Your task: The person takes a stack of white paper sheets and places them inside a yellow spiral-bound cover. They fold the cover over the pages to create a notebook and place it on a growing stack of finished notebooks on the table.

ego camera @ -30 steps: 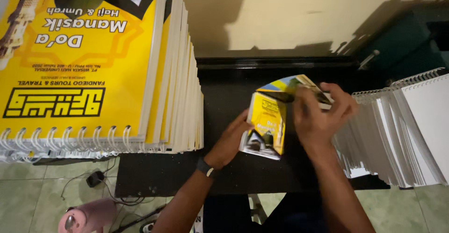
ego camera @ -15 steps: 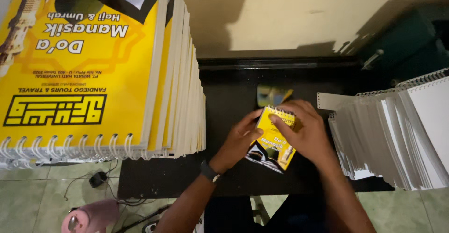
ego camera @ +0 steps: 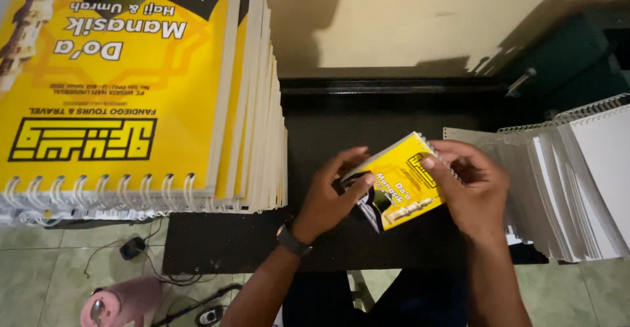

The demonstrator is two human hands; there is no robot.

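A small spiral-bound booklet with a yellow and black cover is held over a black table, tilted. My left hand grips its left lower side, thumb on the cover. My right hand holds its right edge near the wire spine, fingers curled around it. A dark watch sits on my left wrist.
A tall stack of yellow spiral-bound booklets stands at the left. A fanned row of white-backed booklets lies at the right. A pink object and cables lie on the tiled floor below. A beige wall is behind.
The booklet was lowered from an upright, partly open position, closed and turned cover up. Both hands came down with it and now hold it by its sides.
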